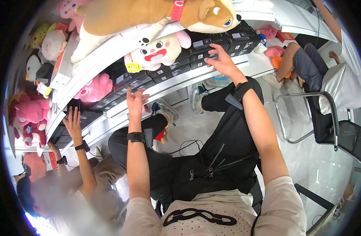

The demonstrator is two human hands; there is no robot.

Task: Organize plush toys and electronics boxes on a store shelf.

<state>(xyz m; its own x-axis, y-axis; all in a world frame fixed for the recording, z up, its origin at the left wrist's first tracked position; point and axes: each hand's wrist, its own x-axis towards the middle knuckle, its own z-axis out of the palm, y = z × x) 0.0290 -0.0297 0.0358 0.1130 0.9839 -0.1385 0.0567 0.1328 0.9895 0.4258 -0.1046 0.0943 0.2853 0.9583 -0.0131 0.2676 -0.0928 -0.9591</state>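
Several black boxes [170, 70] with small pale labels stand in rows along a white shelf in front of me. My left hand [136, 100] is in front of the row, fingers apart and holding nothing. Farther right, my right hand [224, 64] reaches in at the boxes below the large plush dog, thumb and fingers spread, nothing between them. Whether its fingertips touch a box, I cannot tell. Between my hands, a white plush toy [160, 53] with pink ears and an open red mouth rests on the boxes.
A large brown plush dog [137, 16] lies on the upper shelf. Pink plush toys [96, 88] sit farther left. At lower left a co-worker's hand [73, 122] reaches toward the shelf. Another person sits at right by a black metal-framed chair [324, 129]. Cables [188, 146] cross my lap.
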